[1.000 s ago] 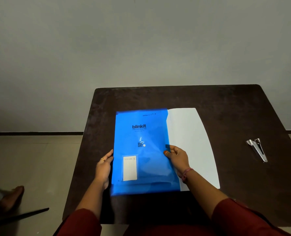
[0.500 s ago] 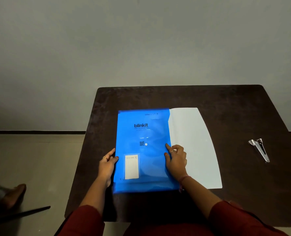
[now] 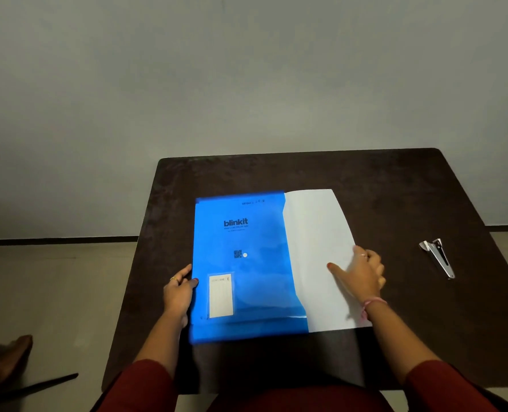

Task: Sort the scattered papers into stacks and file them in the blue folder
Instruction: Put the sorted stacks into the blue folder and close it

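While my left hand (image 3: pixel 179 292) pinches the nine o'clock edge of one translucent blue plastic folder (image 3: pixel 243 269), my right hand (image 3: pixel 361 275) presses spread fingers on one white paper stack (image 3: pixel 315 233) protruding at three o'clock.

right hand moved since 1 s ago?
Yes. The right hand left the blue folder's right edge and slid right onto the white paper, toward the stapler, which stayed put on the table.
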Tool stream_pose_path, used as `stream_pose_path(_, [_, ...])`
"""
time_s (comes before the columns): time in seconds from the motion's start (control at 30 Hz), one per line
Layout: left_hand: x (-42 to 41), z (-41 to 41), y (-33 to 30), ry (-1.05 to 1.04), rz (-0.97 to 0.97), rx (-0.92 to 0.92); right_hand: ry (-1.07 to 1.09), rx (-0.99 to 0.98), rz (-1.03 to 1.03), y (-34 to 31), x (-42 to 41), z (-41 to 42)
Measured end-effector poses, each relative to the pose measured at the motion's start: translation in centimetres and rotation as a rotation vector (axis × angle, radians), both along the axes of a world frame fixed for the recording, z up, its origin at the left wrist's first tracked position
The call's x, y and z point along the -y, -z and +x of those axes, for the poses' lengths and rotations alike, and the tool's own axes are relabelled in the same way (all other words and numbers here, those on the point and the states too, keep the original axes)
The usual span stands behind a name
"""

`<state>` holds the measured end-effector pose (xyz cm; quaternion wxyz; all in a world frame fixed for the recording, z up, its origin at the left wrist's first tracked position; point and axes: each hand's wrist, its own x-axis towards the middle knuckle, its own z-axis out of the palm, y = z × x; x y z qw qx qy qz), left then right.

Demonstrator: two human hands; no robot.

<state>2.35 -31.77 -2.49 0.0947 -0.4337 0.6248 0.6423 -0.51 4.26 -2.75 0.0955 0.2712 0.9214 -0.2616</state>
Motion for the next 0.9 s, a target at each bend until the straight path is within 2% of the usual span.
stream_pose_path(0.17, [0.0, -0.1, 0.3, 0.000, -0.007, 0.028, 0.036, 0.004, -0.128, -0.7, -2.6, -1.0])
stream_pose_path(0.4, [0.1, 0.2, 1.8, 0.059, -0.167, 0.096, 0.311, -0.081, -0.474, -1.3, -3.0, -1.8])
stream_pose_path(0.5, [-0.8, 0.3, 0.5, 0.085, -0.235, 0.082, 0.370, -0.100, -0.720, -1.4, -3.0, -1.6])
stream_pose_path(0.57, [-1.1, 0.4, 0.3, 0.085, -0.257, 0.058, 0.358, -0.098, -0.864, -2.4, -2.4, -1.3])
stream_pose_path(0.63, [-1.6, 0.4, 0.2, 0.070, -0.259, 0.010, 0.292, -0.101, -0.919, -3.0, -2.1, -1.3])
stream_pose_path(0.77, [-3.0, 0.4, 0.1, -0.013, -0.251, -0.010, 0.186, -0.111, -0.974, -4.1, -2.2, -1.5])
stream_pose_path(0.9, [-4.3, 0.2, -0.7, -0.076, -0.242, -0.026, 0.070, -0.142, -0.945, -5.6, -2.4, -2.1])
